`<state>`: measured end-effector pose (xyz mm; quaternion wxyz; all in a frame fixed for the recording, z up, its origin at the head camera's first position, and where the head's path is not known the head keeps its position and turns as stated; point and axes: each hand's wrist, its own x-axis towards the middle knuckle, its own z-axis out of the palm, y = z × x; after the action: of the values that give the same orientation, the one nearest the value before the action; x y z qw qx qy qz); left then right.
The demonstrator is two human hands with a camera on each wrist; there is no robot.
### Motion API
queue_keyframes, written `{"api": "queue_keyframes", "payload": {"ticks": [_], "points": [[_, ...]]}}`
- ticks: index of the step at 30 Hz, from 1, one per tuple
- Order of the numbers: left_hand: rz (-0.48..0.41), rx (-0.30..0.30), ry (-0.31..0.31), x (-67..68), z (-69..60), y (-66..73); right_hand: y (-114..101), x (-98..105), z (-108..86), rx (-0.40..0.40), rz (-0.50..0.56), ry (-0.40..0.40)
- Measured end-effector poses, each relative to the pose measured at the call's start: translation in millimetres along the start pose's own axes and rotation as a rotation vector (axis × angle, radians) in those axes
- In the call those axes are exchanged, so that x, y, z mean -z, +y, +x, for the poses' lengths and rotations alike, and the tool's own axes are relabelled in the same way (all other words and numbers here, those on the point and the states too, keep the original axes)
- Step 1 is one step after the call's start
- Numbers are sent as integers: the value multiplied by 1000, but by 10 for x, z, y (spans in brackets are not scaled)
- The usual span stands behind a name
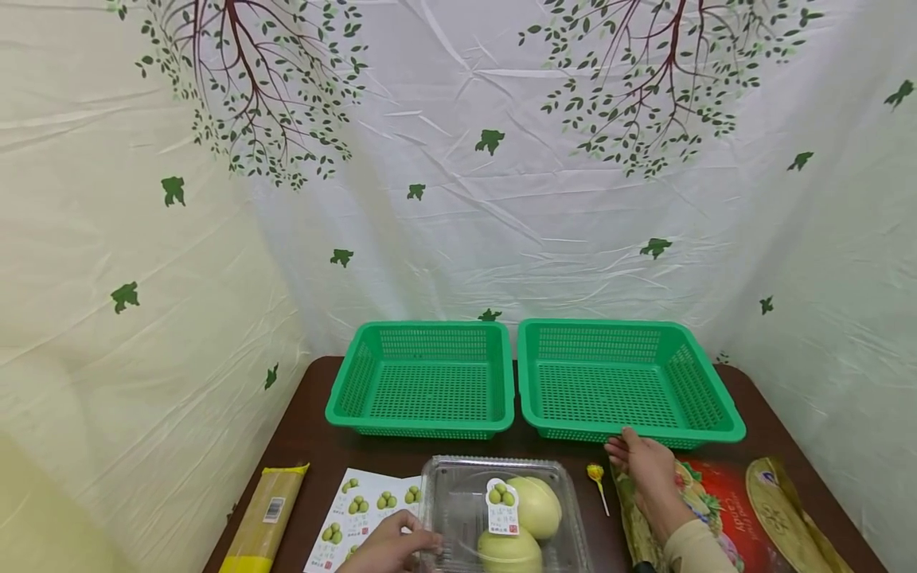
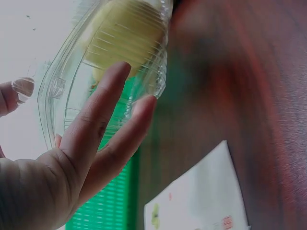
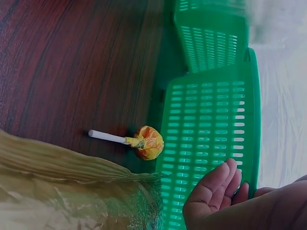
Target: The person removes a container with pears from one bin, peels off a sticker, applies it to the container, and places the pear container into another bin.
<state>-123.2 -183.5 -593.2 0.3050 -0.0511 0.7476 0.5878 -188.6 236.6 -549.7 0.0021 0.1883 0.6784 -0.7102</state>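
A clear plastic clamshell box (image 1: 458, 497) with two pale green round fruits (image 1: 536, 509) inside stands at the front of the table. My left hand (image 1: 394, 545) holds its left edge; in the left wrist view the thumb is on the lid's rim and the fingers (image 2: 103, 100) lie along the side wall. A fruit-printed label (image 1: 502, 509) sits on the lid. My right hand (image 1: 645, 469), fingers loosely curled, is at the front rim of the right green basket (image 1: 705, 434); no object shows in it. Close by lies a lollipop (image 3: 147, 143) in a yellow-orange wrapper.
A second green basket (image 1: 419, 430) stands at the back left. Under my right forearm lies a red and gold candy bag (image 1: 723, 493). A sheet of fruit stickers (image 1: 344, 509) and a long tan pack (image 1: 265, 513) with yellow ends lie left of the box. White printed curtains (image 1: 458, 263) enclose the table.
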Motion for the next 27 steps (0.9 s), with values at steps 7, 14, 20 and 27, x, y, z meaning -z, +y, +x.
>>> {"api": "queue_keyframes", "payload": {"ticks": [7,14,20,27], "points": [[-97,-68,-35,30,-460,413,10,-26,-3,15,0,18],[-269,-135,-74,-50,-687,764,11,-38,-11,21,6,22],[-324,-172,-116,-69,-644,946,11,-40,-10,23,9,40],[-308,-195,-122,-118,-544,1143,23,-67,-19,23,-4,63]]}}
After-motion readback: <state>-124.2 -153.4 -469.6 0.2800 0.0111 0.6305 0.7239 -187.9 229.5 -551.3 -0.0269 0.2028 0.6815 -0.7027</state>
